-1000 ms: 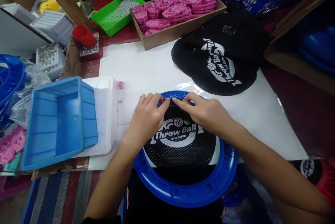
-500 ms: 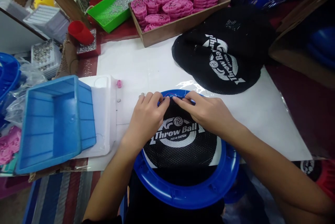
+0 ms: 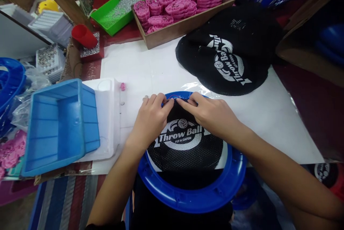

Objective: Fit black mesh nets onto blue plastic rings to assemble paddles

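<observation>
Lying around the blue ring (image 3: 192, 201), bin (image 3: 90, 118), mesh pile (image 3: 197, 63), wooden box (image 3: 185, 24)

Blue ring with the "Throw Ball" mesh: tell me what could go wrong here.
The black mesh might slip out of place if the left hand or right hand slackens at its far edge. The thin red strand by the fingertips could snag. The blue ring overhangs the white sheet's near edge, so it may tip lapward.

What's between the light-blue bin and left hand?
Head view: the white tray, partly covered by the bin, then white sheet with a small round piece and, farther back, a pink piece, before the left hand.
</observation>
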The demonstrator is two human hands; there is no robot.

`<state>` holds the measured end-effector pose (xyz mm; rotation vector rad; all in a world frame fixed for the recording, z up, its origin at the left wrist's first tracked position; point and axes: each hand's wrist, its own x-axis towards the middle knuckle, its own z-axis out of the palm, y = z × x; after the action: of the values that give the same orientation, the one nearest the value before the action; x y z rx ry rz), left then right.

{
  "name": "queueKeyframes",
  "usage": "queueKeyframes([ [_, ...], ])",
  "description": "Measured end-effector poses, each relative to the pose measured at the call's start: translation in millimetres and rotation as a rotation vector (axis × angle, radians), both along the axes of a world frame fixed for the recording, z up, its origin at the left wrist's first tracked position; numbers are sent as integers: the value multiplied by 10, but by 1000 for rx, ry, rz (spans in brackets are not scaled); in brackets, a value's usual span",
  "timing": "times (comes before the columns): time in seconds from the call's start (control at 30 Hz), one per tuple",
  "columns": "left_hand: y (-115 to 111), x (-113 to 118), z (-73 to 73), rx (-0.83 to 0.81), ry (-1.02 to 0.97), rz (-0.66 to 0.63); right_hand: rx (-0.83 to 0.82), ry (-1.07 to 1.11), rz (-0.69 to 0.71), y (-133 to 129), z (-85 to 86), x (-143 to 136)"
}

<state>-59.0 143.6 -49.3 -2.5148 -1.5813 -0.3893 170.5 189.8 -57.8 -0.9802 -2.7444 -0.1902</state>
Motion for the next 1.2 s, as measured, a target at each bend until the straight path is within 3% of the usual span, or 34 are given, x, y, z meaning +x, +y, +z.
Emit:
queueKeyframes([
  [0.17, 17, 6, -30, -36, -16, 7, 16, 32, 0, 6, -21, -3],
  [0.37, -3, 20, -32, -88, -38, 15, -78, 9, -43, 7, -21, -8],
  [0.57, 301, -116, -59, -159, -45, -17, -206, -38, -150, 201, 3, -110],
  [0.67, 390, -164, 12, -159, -52, 19, -205, -58, -191, 352, 75, -173],
  [0.73, 276, -147, 114, -109, -104, 46, -170, -53, -181, 351, 151, -162],
  [0.8, 27, -89, 228, -95, -189, 15, -107, -23, -170, 217, 222, -85],
  [0.87, -282, -7, 314, -204, -246, -107, -70, 39, -178, -36, 263, 45],
  [0.93, -552, 70, 341, -381, -235, -244, -127, 130, -150, -354, 264, 190],
  [1.0, -710, 119, 301, -509, -224, -292, -259, 244, -49, -671, 232, 305],
  [1.1, -719, 124, 159, -592, -309, -271, -381, 411, 37, -1049, 154, 358],
  [1.2, -596, 94, 34, -608, -377, -293, -379, 538, -39, -1253, 66, 277],
])
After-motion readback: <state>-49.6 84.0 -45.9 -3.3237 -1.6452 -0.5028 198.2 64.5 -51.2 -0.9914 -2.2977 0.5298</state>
